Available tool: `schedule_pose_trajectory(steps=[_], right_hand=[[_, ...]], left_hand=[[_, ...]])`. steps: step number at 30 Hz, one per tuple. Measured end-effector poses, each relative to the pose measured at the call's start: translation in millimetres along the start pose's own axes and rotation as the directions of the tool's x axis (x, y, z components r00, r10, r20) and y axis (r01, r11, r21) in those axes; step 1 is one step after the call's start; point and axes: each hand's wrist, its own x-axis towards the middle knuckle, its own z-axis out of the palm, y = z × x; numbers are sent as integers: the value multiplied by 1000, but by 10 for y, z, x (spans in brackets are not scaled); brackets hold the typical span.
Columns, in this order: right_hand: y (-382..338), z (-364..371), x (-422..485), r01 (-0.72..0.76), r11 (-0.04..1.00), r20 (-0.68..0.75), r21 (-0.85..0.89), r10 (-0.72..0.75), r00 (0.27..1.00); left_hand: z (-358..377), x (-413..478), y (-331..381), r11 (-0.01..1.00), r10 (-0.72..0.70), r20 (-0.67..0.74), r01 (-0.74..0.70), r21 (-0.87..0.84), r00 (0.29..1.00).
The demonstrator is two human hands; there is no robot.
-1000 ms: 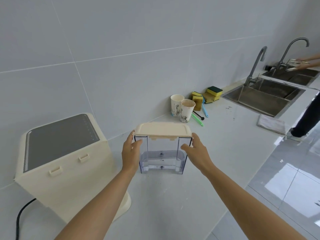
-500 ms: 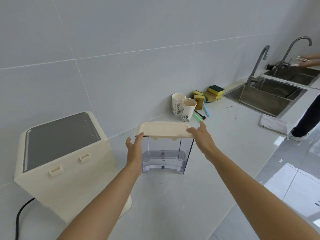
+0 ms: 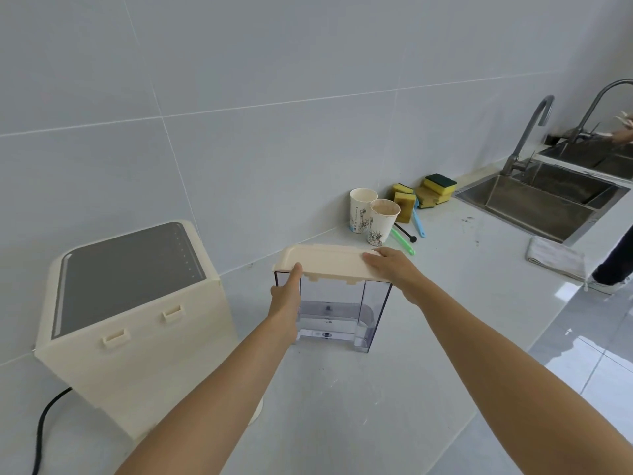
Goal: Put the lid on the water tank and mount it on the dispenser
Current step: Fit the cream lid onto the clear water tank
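Observation:
A clear water tank (image 3: 337, 311) stands upright on the white counter with a little water at its bottom. A cream lid (image 3: 329, 262) lies across its top. My left hand (image 3: 287, 296) grips the tank's left side, its thumb pressed on the lid's left edge. My right hand (image 3: 394, 269) lies palm down on the right end of the lid. The cream dispenser (image 3: 137, 323) with a grey top panel stands to the left of the tank, apart from it, with two small tabs on its facing side.
Two paper cups (image 3: 371, 216), sponges (image 3: 428, 192) and small brushes (image 3: 406, 240) sit behind the tank by the wall. A steel sink (image 3: 541, 200) with taps lies at the right, a folded cloth (image 3: 555, 257) beside it. Another person stands at the far right. A black cable (image 3: 44, 430) leaves the dispenser.
My right hand has gone from the tank's right side up onto the lid's top. My left thumb has risen to the lid's left edge. The tank stays where it was.

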Motion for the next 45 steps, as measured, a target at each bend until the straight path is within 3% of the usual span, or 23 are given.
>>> schedule_pose_trajectory(steps=[6,16,21,27,30,32,34,37,39,42,45], right_hand=[[62,-72,-82,-3,999,15,-48,4,1000],[55,-66,-340,-15,983,29,-183,21,999],[53,29,-387,-21,955,8,-296,25,1000],[87,201,-438,22,971,1,-236,-22,1000],[49,168,-440,5,956,35,-293,5,999],[3,77,-413,-2,913,-28,-408,-10,1000],[-51,-26,-334,-11,850,-200,-527,-111,973],[-176,-113,-165,73,863,-300,-499,-251,920],[-277,-84,-43,200,903,-179,-381,-284,942],[-373,43,117,331,869,30,-367,-345,938],[-420,165,244,422,793,221,-439,-360,906]], left_hand=[[56,96,65,999,45,8,-45,10,999],[198,233,323,998,56,176,-57,2,983],[326,259,409,989,84,217,-107,98,973],[349,254,488,976,130,247,-168,137,960],[314,226,519,960,154,221,-199,196,963],[282,152,533,897,283,142,-314,312,949],[244,9,513,765,471,103,-464,446,876],[226,-219,416,602,569,149,-533,594,809],[255,-327,322,480,578,205,-532,697,790],[311,-474,147,230,654,315,-577,783,688],[322,-520,4,137,691,362,-604,785,626]])
